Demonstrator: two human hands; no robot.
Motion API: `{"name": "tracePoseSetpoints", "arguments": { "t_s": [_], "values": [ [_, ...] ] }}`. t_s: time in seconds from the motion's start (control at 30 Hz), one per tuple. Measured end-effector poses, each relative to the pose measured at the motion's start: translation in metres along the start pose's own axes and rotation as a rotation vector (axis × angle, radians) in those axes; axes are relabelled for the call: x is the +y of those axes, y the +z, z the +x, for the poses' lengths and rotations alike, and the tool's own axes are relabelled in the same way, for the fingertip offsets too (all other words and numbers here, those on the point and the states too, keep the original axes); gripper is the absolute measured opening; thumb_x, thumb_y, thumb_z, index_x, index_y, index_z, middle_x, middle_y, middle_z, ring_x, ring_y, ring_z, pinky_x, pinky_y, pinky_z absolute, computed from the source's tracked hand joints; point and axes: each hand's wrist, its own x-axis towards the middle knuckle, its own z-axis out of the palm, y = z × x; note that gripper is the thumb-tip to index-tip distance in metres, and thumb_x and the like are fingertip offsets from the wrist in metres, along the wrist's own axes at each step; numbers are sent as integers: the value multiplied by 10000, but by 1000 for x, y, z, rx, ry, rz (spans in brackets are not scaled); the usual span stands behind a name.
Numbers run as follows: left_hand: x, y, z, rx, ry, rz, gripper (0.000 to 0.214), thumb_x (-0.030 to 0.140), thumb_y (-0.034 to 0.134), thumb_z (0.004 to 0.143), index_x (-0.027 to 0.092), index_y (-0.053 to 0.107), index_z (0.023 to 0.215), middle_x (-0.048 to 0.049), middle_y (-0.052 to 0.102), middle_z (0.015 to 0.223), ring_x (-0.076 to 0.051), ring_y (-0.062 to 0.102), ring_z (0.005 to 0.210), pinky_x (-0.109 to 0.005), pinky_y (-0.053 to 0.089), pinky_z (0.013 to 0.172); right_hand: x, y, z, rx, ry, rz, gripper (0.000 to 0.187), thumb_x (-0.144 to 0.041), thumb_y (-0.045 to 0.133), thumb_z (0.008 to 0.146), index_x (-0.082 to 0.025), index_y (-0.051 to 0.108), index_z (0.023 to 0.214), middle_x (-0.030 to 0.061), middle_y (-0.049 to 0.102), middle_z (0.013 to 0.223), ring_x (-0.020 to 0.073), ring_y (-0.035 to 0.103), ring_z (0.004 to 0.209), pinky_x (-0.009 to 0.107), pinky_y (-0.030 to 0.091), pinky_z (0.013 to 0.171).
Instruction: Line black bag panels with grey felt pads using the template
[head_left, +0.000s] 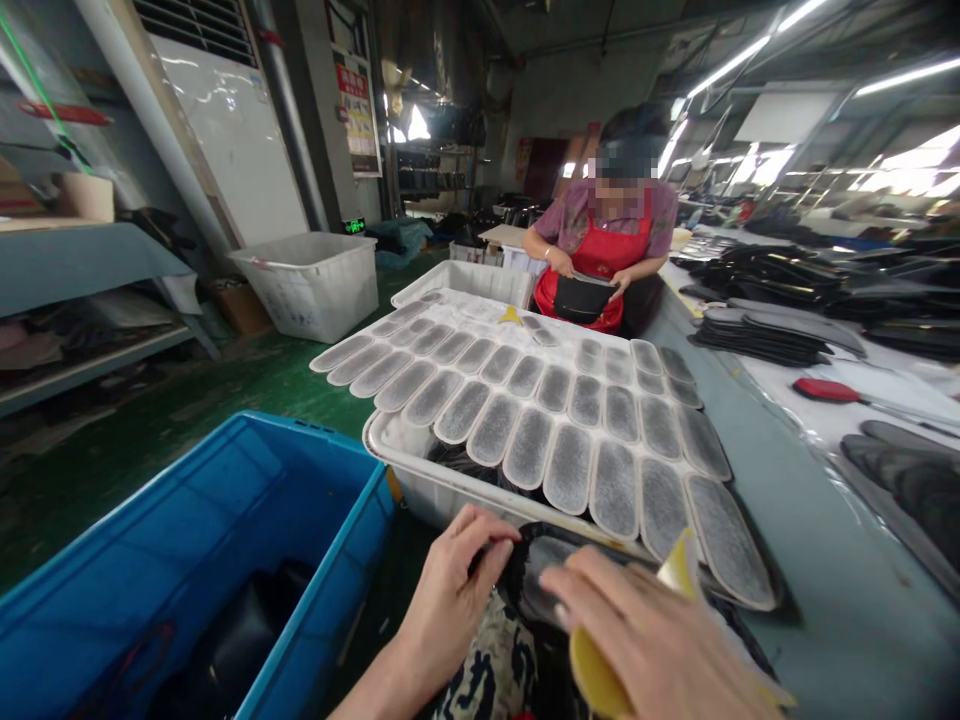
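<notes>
Low in the head view, my left hand (461, 575) pinches the upper edge of a black, glossy-rimmed piece (536, 565) with a grey panel, its thumb and forefinger closed. Over the right part of that piece is my right hand (649, 625), slightly smeared by motion, its fingertips near the grey panel. A bent yellow-and-white sheet (596, 672) sticks out on both sides of the right hand, held in it. Just beyond, rows of grey oval pads (568, 468) with pale rims overlap one another on a white surface. My hands hide much of the black piece.
A blue bin (315, 440) with dark items stands at the left. Under the pads is a white tub (409, 470). Across from me a person in a red apron (615, 250) holds a black piece. Stacked black parts (765, 335) and a red-handled tool (825, 390) lie right.
</notes>
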Motion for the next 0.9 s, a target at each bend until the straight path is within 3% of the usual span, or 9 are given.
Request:
{"name": "tracePoseSetpoints", "arguments": {
  "t_s": [0.1,0.23,0.47,0.7,0.8,0.9],
  "values": [
    [17,-2,-21,-111,100,415,154,153,580,873,247,670,955,-30,580,963,-203,547,922,-340,412,811,26,-12,-6,-142,239,156,461,-53,494,795,-283,566,1188,40,626,1114,216,661,910,352,509,753],
    [23,11,-32,-108,171,698,182,77,629,802,234,628,894,-15,591,928,-215,538,898,-370,388,785,32,-9,-13,-196,307,281,282,-205,585,881,-287,558,1150,16,595,1133,212,648,923,358,465,788],
    [20,26,-36,23,191,844,144,91,586,826,232,612,820,-19,608,906,-234,542,879,-377,397,753,23,-15,-15,-225,358,175,319,-268,726,794,-238,535,1047,9,606,1059,267,638,841,350,355,644],
    [17,33,-40,60,228,901,180,65,522,830,221,597,783,-32,597,863,-228,544,835,-364,425,735,17,-9,-20,-159,333,120,251,-183,657,789,-234,510,985,11,551,1075,217,606,723,316,219,572],
    [22,31,-33,20,138,811,154,73,564,809,213,583,749,-32,586,857,-229,548,849,-362,447,741,15,-2,-22,-112,353,114,296,-145,637,757,-241,498,1000,22,524,1154,190,598,703,305,203,566],
    [28,27,-24,-91,1,710,156,64,581,773,210,565,721,-29,582,853,-230,549,872,-356,453,744,14,2,-22,-111,344,102,296,-113,608,747,-239,491,988,14,549,1081,197,597,696,310,186,562]
  ]
}}
